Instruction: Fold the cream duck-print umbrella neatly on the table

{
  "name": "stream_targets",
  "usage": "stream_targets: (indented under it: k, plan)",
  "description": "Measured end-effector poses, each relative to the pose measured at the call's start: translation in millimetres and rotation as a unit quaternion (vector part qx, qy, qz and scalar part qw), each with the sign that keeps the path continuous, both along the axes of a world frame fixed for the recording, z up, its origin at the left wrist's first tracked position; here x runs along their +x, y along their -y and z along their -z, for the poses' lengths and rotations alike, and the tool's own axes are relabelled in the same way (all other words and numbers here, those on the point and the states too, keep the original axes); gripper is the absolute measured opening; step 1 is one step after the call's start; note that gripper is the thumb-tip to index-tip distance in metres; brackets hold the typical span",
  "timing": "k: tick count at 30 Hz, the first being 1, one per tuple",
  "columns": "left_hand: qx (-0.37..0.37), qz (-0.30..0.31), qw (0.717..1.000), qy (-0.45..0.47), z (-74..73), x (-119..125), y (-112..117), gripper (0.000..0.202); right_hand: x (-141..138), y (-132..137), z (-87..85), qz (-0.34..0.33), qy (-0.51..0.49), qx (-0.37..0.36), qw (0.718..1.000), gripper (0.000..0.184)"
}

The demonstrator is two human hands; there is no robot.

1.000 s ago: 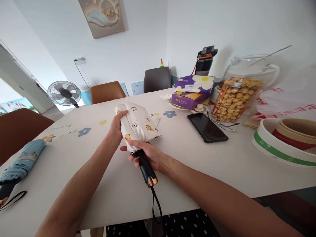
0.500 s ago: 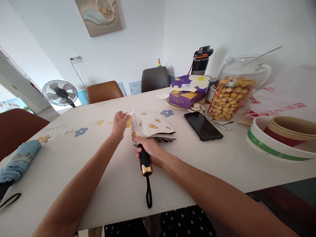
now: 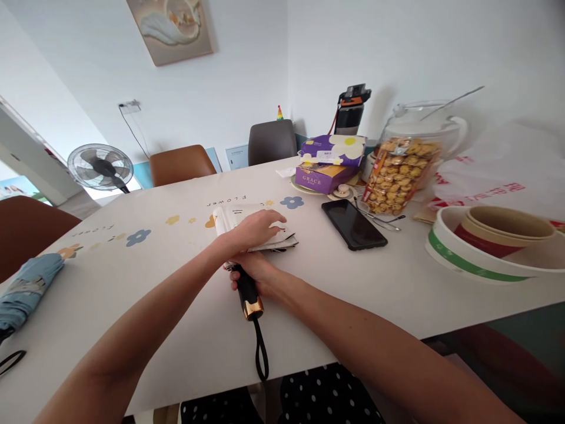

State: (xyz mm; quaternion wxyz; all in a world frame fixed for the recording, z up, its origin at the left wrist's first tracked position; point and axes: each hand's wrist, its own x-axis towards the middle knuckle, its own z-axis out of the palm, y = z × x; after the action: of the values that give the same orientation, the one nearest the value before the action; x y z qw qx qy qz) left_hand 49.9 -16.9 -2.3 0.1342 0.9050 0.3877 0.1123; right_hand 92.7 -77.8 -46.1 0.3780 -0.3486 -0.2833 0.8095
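Observation:
A white umbrella (image 3: 224, 221) with small printed figures lies folded flat on the table, its black handle (image 3: 246, 290) with a gold end and wrist loop pointing towards me. My right hand (image 3: 256, 270) is wrapped round the top of the handle and the canopy's lower edge. Across the canopy lies my left hand (image 3: 256, 228), fingers stretched to the right over the fabric and hiding much of it. The loose canopy layers fan out on the right side.
At far left lies a blue folded umbrella (image 3: 30, 288). To the right are a black phone (image 3: 354, 224), glasses (image 3: 382, 219), a purple box (image 3: 324, 178) under a tissue pack (image 3: 333, 149), a snack jar (image 3: 399, 171) and nested bowls (image 3: 468, 262). A dark bottle (image 3: 350, 115) stands behind.
My left hand has swung from the left side of the umbrella to the right, over the canopy. My right hand keeps its hold. The view has shifted slightly.

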Motion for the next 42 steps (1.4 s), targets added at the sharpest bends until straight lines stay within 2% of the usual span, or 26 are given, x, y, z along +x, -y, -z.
stream_targets:
  k: [2, 5, 8, 12, 16, 21, 25, 29, 37, 42]
  plan:
    - [0.005, 0.031, 0.997, -0.066, 3.0, 10.9, -8.6, 0.037, 0.1, -1.1, 1.3, 0.004, 0.004, -0.001, 1.000, 0.008]
    - [0.018, 0.034, 0.991, -0.129, 10.5, 22.6, -16.9, 0.036, 0.1, -1.9, 3.2, 0.007, 0.001, -0.012, 1.000, 0.005]
    - [0.039, 0.002, 0.993, -0.111, 14.6, 25.8, -17.8, 0.027, 0.1, -0.9, 3.2, 0.005, -0.005, -0.016, 1.000, 0.007]
    - [0.071, -0.039, 0.997, -0.005, 12.7, 21.1, -11.4, 0.020, -0.3, 1.6, 1.8, 0.001, 0.011, -0.013, 1.000, 0.011]
    - [0.101, -0.121, 0.980, 0.124, 11.3, 13.9, -5.1, 0.017, -1.3, 2.9, 0.8, -0.005, 0.024, 0.003, 1.000, 0.012]
    - [0.085, -0.144, 0.938, 0.304, 10.1, 2.1, -0.5, 0.014, -2.8, 5.3, -3.3, -0.006, 0.044, -0.002, 0.999, 0.014]
    - [0.057, -0.185, 0.881, 0.432, 7.0, -8.4, 2.9, 0.011, -2.8, 6.6, -6.5, -0.003, 0.054, -0.010, 0.998, 0.011]
    - [0.061, -0.206, 0.837, 0.503, 6.3, -22.3, 7.2, 0.014, 0.2, 4.9, -6.0, -0.004, 0.043, -0.015, 0.999, 0.011]
    - [0.145, -0.253, 0.813, 0.504, 13.9, -79.4, 26.7, 0.017, 3.5, 3.7, -4.4, 0.003, 0.044, 0.004, 0.999, 0.013]
    - [0.143, -0.270, 0.795, 0.525, 17.7, -111.5, 41.3, 0.015, 4.4, 3.7, -3.1, -0.006, 0.045, -0.004, 0.999, 0.015]
